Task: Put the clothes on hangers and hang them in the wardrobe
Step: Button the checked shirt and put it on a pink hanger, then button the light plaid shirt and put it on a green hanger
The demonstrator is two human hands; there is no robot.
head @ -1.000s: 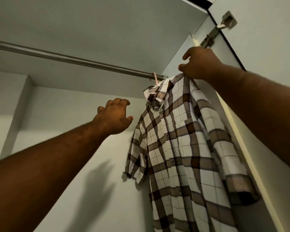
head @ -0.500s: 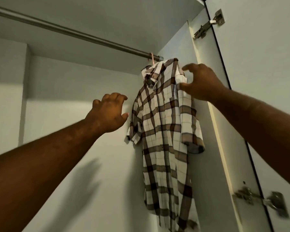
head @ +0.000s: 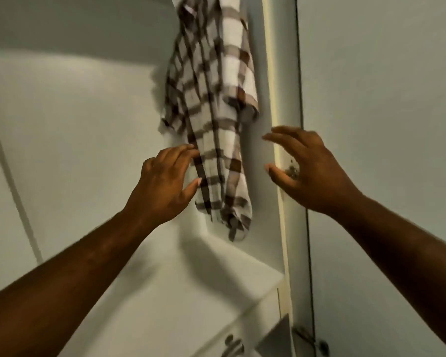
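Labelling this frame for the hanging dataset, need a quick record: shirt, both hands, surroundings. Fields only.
shirt: plaid, hangs in the wardrobe near its right side; top out of frame
left hand: fingers relaxed, tips at the shirt's left edge, seem to touch it
right hand: fingers spread, clear of the shirt, holds nothing
door: open, on the right
hinge: low on the door, blurred
stage: shirt looks hung, neither hand grips it
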